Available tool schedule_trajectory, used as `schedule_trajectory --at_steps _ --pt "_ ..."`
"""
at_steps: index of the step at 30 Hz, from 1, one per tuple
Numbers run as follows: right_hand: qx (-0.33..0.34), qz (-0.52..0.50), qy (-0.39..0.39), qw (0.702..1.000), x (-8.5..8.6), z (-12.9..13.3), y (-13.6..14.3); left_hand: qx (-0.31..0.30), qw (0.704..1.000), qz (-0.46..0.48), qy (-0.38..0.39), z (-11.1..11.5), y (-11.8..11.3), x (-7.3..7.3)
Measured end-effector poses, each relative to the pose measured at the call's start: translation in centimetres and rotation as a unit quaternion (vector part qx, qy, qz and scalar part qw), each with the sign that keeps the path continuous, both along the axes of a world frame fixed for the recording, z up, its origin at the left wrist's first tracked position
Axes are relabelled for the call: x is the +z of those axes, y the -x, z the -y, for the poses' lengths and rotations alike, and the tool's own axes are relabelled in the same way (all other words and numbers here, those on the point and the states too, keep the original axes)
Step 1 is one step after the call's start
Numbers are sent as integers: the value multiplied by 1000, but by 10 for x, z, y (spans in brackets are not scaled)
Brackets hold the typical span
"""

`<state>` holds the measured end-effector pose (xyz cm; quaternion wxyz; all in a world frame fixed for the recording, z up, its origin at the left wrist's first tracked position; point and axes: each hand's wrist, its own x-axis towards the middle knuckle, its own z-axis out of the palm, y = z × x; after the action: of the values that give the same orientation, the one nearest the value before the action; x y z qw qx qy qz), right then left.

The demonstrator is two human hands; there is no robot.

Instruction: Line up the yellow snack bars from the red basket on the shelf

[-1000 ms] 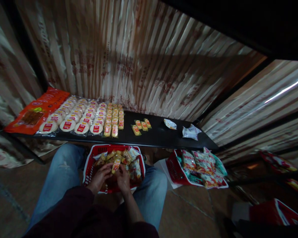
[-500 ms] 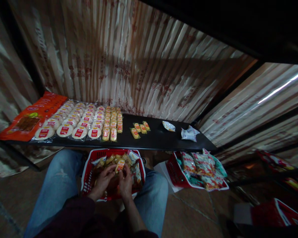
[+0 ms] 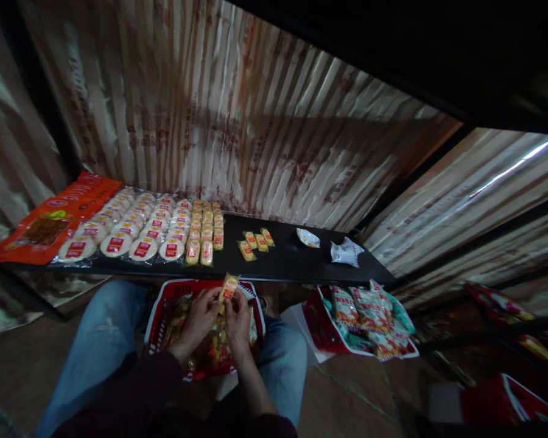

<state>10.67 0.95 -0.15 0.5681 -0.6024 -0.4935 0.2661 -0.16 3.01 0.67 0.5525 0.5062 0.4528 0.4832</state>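
Observation:
Both hands meet over a red basket [image 3: 153,325] with a white rim that sits between the knees. My left hand [image 3: 201,316] and my right hand [image 3: 237,319] pinch a small yellow wrapped snack [image 3: 229,287] from either side, its label facing up. Below them, more yellow packets lie loose inside the basket. Beyond the basket runs a black shelf [image 3: 278,267]. On it stand neat rows of similar yellow snacks [image 3: 206,250], and a few loose yellow packets [image 3: 254,241] lie to their right.
Rows of round white wrapped crackers [image 3: 144,248] and an orange bag [image 3: 55,219] fill the shelf's left. Two crumpled-looking packets, one whitish [image 3: 309,238] and one silvery [image 3: 346,252], lie right. A second basket [image 3: 317,325] of bagged snacks stands on the floor. A dark bar crosses overhead.
Both hands have risen out of the basket toward the shelf's front edge, lifting the yellow wrapped snack with them. The camera view has shifted slightly.

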Motion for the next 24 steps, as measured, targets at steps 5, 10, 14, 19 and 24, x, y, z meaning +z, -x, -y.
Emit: schedule_trajectory --at_steps 5,10,14,19,24 --pt "-4 18 -15 1000 14 -24 -5 34 999 -1 -16 -16 -11 17" --pt "13 7 -14 1000 21 -54 -9 69 996 -58 1 -34 -15 31" --pt "31 -13 -27 999 23 -76 -8 53 995 -79 12 -50 -18 37" --pt "39 -20 -38 998 20 -98 -7 74 997 -34 4 -64 -22 39" --pt "33 -3 -27 999 17 -115 -11 84 994 -66 -37 -69 -25 40"
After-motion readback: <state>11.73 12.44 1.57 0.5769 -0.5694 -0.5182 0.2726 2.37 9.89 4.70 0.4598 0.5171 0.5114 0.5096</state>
